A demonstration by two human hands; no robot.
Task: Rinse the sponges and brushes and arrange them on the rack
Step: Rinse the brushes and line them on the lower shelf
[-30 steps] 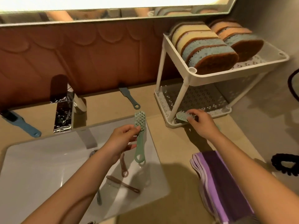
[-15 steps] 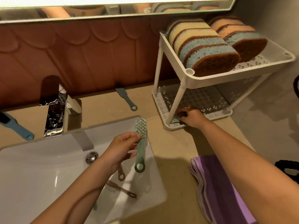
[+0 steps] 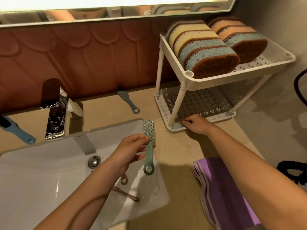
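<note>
Pinching a mint-green plastic long-handled brush (image 3: 148,146) upright in the left hand (image 3: 129,151), over the white ceramic sink (image 3: 33,163). Farther out, gripping in curled fingers of the right hand (image 3: 197,124) a pale green bristle brush (image 3: 177,125), low in the front corner of the white perforated plastic rack (image 3: 224,79), bottom shelf. Above, blue and yellow oval sponges (image 3: 207,53) standing on edge

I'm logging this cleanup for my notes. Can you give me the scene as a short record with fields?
Left hand: holds green brush over sink
Right hand: at second green brush on rack lower shelf, grip unclear
Top shelf: sponges in two rows
Sink: brown brushes
Counter: two blue brushes, purple towel
</note>
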